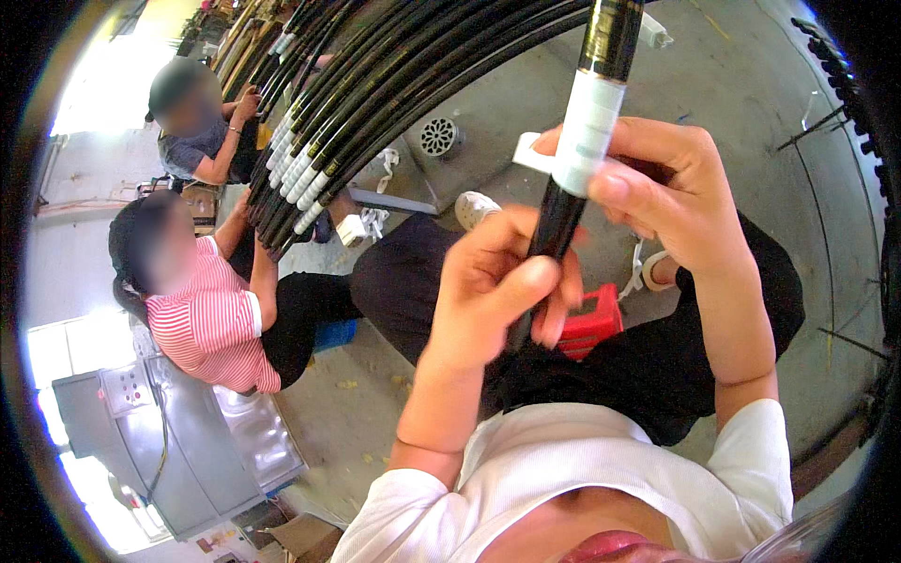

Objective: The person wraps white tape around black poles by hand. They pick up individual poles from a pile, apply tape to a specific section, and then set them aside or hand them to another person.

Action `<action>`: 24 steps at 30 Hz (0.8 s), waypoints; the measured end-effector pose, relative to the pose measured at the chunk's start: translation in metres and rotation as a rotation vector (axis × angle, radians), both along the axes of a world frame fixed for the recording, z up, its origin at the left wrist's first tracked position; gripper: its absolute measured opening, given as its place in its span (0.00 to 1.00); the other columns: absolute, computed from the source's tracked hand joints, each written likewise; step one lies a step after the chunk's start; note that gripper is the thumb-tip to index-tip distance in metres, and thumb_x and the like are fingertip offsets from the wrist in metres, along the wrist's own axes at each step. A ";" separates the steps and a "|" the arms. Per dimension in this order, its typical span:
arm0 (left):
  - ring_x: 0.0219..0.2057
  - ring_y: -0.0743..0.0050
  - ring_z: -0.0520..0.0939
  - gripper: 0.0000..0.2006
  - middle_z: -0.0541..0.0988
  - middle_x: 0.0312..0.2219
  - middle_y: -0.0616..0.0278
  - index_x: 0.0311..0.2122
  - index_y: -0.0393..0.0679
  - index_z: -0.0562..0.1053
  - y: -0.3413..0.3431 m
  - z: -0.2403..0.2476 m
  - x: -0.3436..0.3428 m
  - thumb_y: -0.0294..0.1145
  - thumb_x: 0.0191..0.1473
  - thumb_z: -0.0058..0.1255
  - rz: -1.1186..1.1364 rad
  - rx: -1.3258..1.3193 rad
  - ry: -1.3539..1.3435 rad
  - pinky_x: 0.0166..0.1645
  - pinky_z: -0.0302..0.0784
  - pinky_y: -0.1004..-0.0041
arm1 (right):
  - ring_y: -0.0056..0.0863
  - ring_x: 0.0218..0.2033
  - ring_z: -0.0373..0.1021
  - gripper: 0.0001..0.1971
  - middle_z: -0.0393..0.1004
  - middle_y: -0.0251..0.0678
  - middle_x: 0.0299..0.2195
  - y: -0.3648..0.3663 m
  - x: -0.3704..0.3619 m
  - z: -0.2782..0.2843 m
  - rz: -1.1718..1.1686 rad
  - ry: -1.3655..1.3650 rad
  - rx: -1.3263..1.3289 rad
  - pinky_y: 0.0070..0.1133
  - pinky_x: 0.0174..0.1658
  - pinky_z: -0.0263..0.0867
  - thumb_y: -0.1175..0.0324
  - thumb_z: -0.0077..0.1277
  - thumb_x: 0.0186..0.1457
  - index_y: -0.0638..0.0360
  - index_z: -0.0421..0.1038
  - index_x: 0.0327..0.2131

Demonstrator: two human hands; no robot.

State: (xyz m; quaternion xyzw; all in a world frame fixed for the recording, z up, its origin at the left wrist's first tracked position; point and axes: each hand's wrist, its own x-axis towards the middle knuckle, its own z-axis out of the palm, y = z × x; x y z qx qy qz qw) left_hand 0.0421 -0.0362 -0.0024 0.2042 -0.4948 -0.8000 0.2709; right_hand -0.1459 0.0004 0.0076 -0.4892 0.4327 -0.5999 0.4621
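Note:
A glossy black pole (554,223) with gold marking near its top slants upward in front of me. My left hand (493,281) is closed around its lower part, thumb across the front. Higher up, white tape (591,117) is wrapped around the pole in a band. My right hand (671,183) grips this band, with the thumb at its lower right edge and a fingertip showing behind it on the left. A short loose flap of tape (529,153) sticks out to the left there. The rest of the right fingers are partly hidden behind the pole.
Many similar black poles (404,89) with white-wrapped bands lie side by side at upper left. Two people, one in a striped shirt (202,319) and one in a grey shirt (183,155), sit beside them. A red stool (593,324) is below my hands; tape scraps (374,223) lie nearby.

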 end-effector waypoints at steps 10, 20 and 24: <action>0.15 0.84 0.70 0.17 0.72 0.24 0.61 0.40 0.33 0.66 0.011 -0.002 -0.006 0.37 0.52 0.51 0.251 -0.287 -0.184 0.19 0.63 0.85 | 0.12 0.30 0.66 0.15 0.74 0.30 0.28 0.001 0.003 0.000 -0.040 0.029 0.004 0.13 0.35 0.63 0.66 0.55 0.51 0.67 0.73 0.39; 0.12 0.83 0.69 0.20 0.76 0.31 0.52 0.38 0.34 0.67 0.011 -0.002 -0.010 0.41 0.49 0.55 0.375 -0.386 -0.388 0.15 0.62 0.85 | 0.13 0.30 0.67 0.15 0.74 0.30 0.29 0.000 0.005 -0.003 0.005 -0.038 0.020 0.14 0.35 0.65 0.68 0.54 0.52 0.68 0.72 0.40; 0.10 0.84 0.66 0.27 0.76 0.30 0.50 0.41 0.31 0.66 0.006 0.010 -0.007 0.52 0.53 0.48 -0.046 0.088 -0.056 0.14 0.57 0.86 | 0.13 0.29 0.67 0.14 0.74 0.29 0.28 0.004 -0.003 0.001 0.069 -0.031 -0.028 0.13 0.34 0.64 0.68 0.54 0.52 0.68 0.72 0.40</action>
